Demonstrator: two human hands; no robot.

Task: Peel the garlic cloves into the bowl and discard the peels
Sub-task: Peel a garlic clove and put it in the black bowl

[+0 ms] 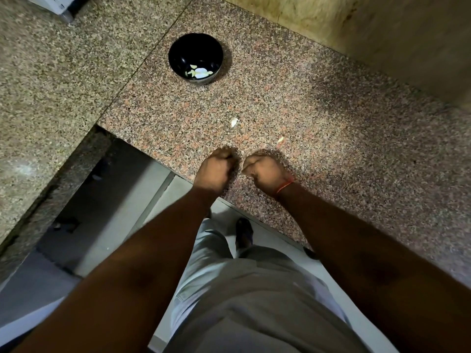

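**Speckled granite under dim light**

A pink-and-grey speckled granite table [318, 103] fills the view, a seam line crossing its far left slab. A yellowish stained wall [369, 29] rises behind it. Below the edge lies a pale tiled floor [122, 220].

arms: bare | right wrist: red thread band [285, 186] | trousers [254, 289]: grey-beige | shoe [244, 231]: dark

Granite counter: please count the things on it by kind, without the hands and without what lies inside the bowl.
Black bowl: 1
Pale garlic pieces loose on the granite counter: 2, one nearer the bowl and one further right; clove or peel cannot be told
Total: 3
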